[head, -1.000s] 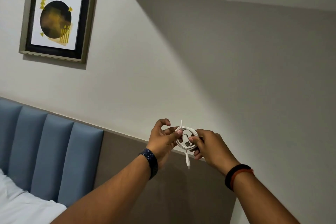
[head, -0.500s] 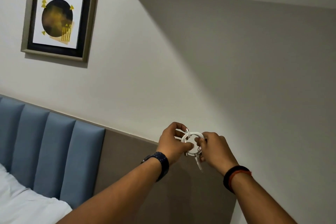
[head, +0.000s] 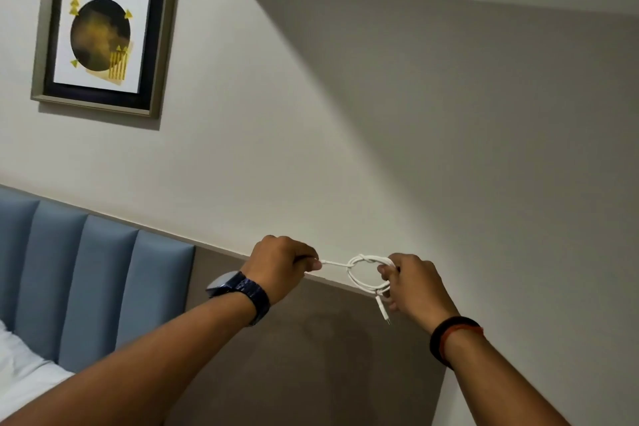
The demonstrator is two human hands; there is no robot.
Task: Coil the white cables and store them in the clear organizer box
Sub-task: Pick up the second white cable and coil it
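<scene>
L hand [head: 283,264] pinched the white cable [head: 359,259] tail, held taut toward 9 o'clock to cinch the wrap. R hand [head: 413,284] at 3 gripped the coil's bundled strands so loops couldn't spring. Connector [head: 382,308] dangled at 6. Clear organizer box wasn't in view.

The indoor light is soft and rather dim. The wall [head: 276,149] above the left hand [head: 283,264] is pale, while a diagonal shade edge leaves everything above the right hand [head: 415,284] grey. The framed picture [head: 103,34], far up-left of the left hand, throws a shadow beneath itself. A faint blotchy shadow lies on the brown panel [head: 311,356] below both hands. The white cable [head: 363,273] they grip shows bright, and detail is slightly soft throughout.
</scene>
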